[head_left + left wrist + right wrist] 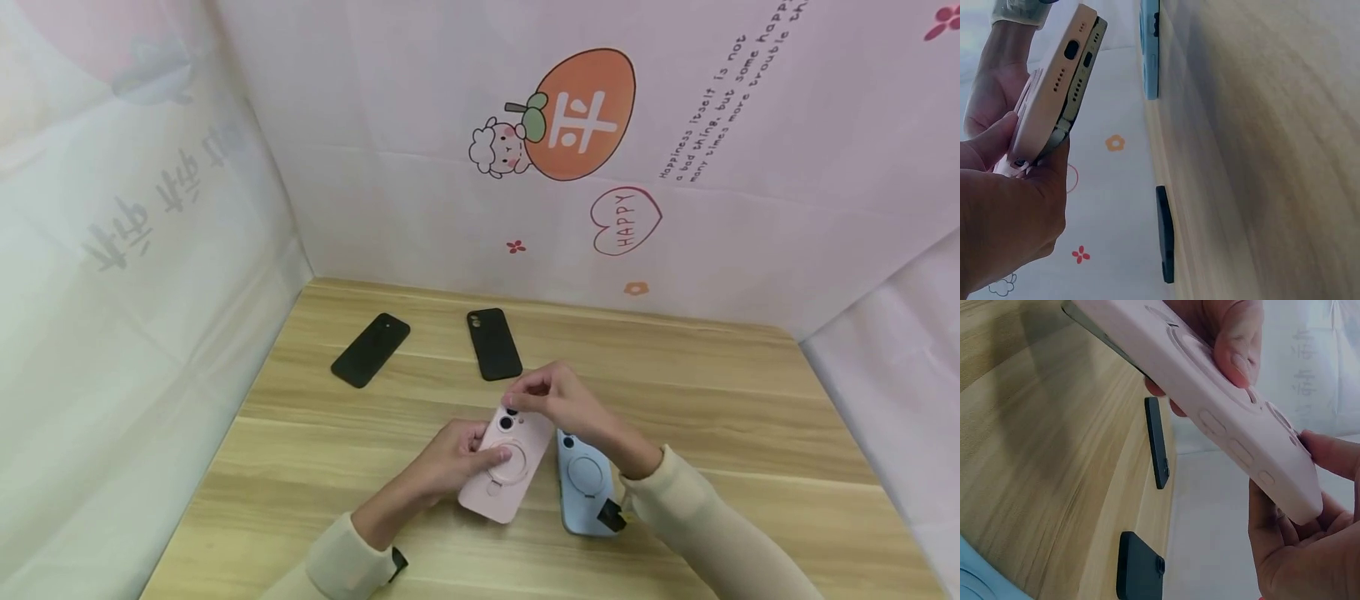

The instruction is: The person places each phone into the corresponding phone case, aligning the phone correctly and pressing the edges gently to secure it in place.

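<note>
A pink phone case (pixel 517 496) with a raised ring on its back is held tilted above the table between both hands. My left hand (pixel 450 458) grips its left side, thumb on the back near the ring. My right hand (pixel 561 404) pinches the top end by the camera holes. In the left wrist view, a phone (pixel 1088 65) lies against the case's open side. Its lower end stands out from the case, with a gap between them; how the top end sits is hidden. The right wrist view shows the side buttons of the pink case (pixel 1222 434).
A light blue phone case (pixel 581 504) with a similar ring lies under my right forearm. Farther back on the wooden table (pixel 675 375) are a black phone-shaped slab (pixel 371 350) and a black phone case (pixel 497 346) with camera holes. Printed cloth walls (pixel 420 208) surround the table.
</note>
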A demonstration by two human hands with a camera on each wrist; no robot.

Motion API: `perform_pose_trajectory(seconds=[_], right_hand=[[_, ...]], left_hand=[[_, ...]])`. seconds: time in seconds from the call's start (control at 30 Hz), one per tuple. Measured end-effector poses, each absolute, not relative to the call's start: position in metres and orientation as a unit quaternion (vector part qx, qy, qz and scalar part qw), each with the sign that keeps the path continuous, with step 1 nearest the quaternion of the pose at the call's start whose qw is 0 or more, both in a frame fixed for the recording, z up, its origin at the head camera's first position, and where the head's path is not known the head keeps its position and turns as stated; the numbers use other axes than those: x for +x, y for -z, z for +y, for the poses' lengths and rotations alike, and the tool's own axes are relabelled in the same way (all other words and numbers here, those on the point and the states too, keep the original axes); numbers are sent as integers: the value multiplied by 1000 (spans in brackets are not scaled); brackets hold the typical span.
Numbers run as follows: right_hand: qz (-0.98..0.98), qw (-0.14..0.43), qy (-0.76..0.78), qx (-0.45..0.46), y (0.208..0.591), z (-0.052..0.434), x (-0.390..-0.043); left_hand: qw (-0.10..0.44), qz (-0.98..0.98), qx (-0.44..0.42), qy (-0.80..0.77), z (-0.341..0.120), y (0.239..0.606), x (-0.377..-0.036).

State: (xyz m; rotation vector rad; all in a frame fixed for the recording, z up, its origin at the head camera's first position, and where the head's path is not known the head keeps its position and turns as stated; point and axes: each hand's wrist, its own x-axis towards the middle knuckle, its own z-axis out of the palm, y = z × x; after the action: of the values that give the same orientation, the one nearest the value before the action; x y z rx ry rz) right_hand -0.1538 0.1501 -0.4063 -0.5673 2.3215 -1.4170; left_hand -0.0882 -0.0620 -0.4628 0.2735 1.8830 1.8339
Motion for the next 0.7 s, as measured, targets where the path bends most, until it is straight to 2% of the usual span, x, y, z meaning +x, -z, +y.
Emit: perform_pose_trajectory(seconds=[0.27, 0.57, 0.7], right_hand=[[838, 130, 509, -144, 412, 150, -150], [799, 145, 577, -88, 417, 153, -140], [795, 136, 581, -109, 417, 155, -139]], left_hand=[[193, 684, 64, -701, -61, 458, -94], [184, 651, 32, -736, -60, 456, -97], [198, 650, 50, -732, -62, 456, -98]])
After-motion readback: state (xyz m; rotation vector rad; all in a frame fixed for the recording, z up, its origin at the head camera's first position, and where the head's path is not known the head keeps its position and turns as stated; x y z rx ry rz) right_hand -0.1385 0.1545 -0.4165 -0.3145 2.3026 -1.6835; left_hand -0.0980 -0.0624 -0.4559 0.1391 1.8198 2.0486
